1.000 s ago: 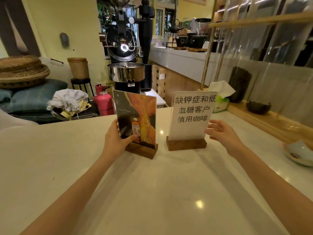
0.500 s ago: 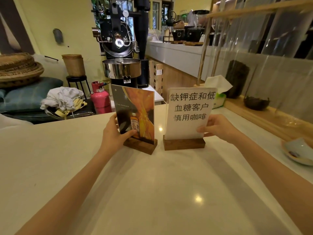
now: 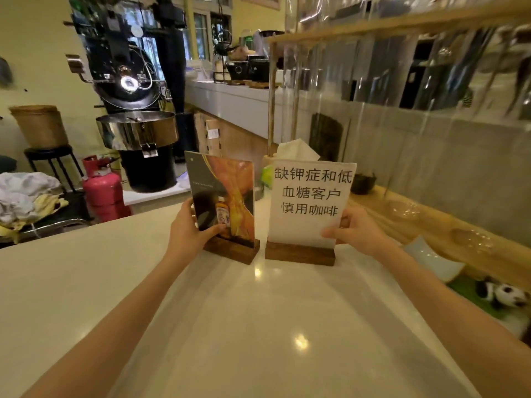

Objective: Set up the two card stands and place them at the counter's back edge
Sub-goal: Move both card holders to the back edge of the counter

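Two card stands rest upright side by side on the pale counter (image 3: 258, 326), each in a dark wooden base. The left stand (image 3: 227, 196) shows an orange and dark picture with a small bottle. My left hand (image 3: 186, 234) grips its lower left edge, thumb across the front. The right stand (image 3: 310, 202) holds a white sheet with black Chinese characters. My right hand (image 3: 356, 228) holds its lower right edge, thumb on the front and fingers behind. Both bases sit on the counter near its far edge.
A tissue box (image 3: 290, 156) stands just behind the white card. A wooden ledge (image 3: 431, 225) with a dark bowl (image 3: 362, 182) runs along the right, with a pale dish (image 3: 431, 258) and a panda toy (image 3: 505, 294) below it. Past the counter stand a coffee roaster (image 3: 135, 110) and a pink gas cylinder (image 3: 103, 191).
My right hand moved in from beside the white card and closed on its lower right edge. The left hand has kept its grip, and both stands now sit further back on the counter.
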Motion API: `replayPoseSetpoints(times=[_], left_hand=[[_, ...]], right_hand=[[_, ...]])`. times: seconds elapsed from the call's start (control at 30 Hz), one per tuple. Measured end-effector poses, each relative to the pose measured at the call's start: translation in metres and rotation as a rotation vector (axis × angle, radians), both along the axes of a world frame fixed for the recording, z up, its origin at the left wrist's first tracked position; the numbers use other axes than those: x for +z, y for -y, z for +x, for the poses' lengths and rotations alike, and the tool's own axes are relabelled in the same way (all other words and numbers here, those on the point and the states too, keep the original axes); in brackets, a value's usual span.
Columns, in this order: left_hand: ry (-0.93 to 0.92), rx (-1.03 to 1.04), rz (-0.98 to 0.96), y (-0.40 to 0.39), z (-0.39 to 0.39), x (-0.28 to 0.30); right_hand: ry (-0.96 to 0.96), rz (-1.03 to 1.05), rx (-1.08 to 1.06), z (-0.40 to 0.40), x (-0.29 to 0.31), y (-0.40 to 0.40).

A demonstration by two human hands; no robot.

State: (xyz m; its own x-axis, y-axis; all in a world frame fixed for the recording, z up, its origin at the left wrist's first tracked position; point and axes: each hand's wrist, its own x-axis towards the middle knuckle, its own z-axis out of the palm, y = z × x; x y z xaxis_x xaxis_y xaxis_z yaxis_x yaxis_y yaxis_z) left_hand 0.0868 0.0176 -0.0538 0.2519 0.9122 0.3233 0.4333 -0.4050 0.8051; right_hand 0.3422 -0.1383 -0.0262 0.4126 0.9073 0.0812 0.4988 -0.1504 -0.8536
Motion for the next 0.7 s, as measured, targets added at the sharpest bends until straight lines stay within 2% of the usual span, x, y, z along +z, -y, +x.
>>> replayPoseSetpoints(times=[0.27,0.47,0.7], left_hand=[[0.039,-0.099,-0.035,-0.012,0.088,-0.001],[0.0,-0.182,-0.046,-0.023,0.143,0.004],[-0.031,-0.249,-0.081,-0.043,0.196,0.004]], right_hand=[[-0.077,0.003,-0.168,0.054,-0.002,0.015],[0.003,-0.001,-0.314,0.083,-0.004,0.019],[0.047,0.065,-0.371,0.104,-0.011,0.026]])
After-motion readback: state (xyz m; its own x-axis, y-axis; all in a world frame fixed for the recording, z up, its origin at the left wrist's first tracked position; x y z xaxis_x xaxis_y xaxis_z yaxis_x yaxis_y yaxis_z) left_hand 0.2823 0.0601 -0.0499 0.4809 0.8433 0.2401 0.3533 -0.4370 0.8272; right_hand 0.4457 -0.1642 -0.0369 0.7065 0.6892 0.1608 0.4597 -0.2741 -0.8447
